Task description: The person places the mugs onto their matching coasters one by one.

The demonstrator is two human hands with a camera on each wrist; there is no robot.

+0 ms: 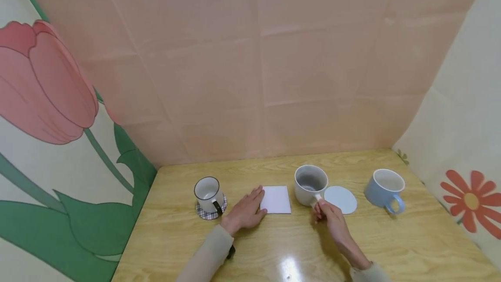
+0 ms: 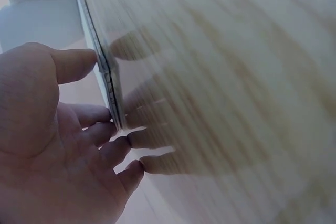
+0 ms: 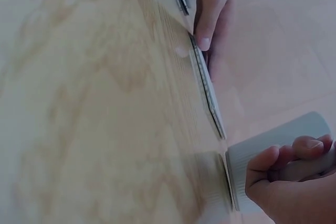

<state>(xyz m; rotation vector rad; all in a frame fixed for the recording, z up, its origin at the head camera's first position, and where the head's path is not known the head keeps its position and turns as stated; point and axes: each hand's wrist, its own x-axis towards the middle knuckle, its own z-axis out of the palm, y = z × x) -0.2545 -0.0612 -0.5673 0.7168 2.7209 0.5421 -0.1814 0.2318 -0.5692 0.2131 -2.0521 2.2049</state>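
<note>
My left hand (image 1: pixel 246 209) lies at the left edge of a white square coaster (image 1: pixel 276 200) in the middle of the table. Its extended fingertips touch the coaster's far left corner and its thumb the near left one; the left wrist view shows both against the edge. My right hand (image 1: pixel 332 219) grips the handle of a white mug (image 1: pixel 303 193), its fingers curled round it. The mug stands upright between the square coaster and a pale blue round coaster (image 1: pixel 342 199). In the right wrist view the mug's base is close to the tabletop.
At the left, a white mug with a black rim and handle (image 1: pixel 207 189) stands on a checked round coaster (image 1: pixel 203 215). A light blue mug (image 1: pixel 379 190) stands at the right. Cloth walls border the wooden table (image 1: pixel 250 256) at the back and sides.
</note>
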